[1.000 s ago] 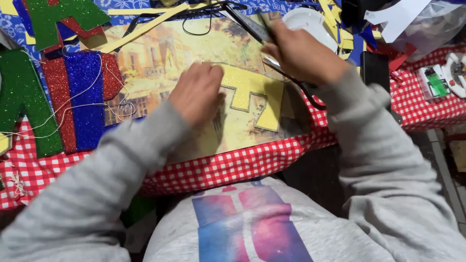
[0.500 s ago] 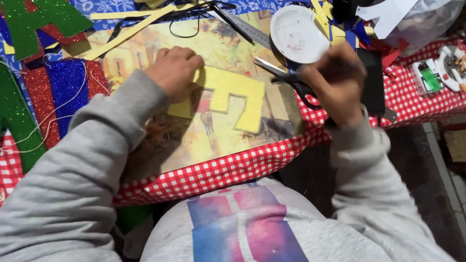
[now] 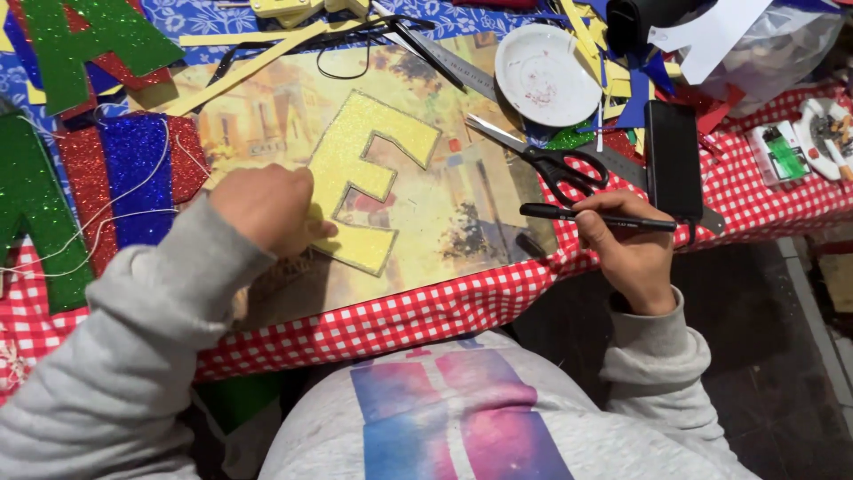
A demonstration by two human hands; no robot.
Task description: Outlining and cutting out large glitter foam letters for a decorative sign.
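Single head cam, worn by the person, looks steeply down & slightly fwd. Close range: own lap at bottom edge, table [image 3: 498, 302] w/ checked cloth fills the upper part, floor at right. No 2nd view.

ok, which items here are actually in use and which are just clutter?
In use:
left hand on yellow glitter foam letter
right hand holding black pen
picture board beneath

Lying about:
black-handled scissors
white round plate
black phone
green glitter letters
metal ruler
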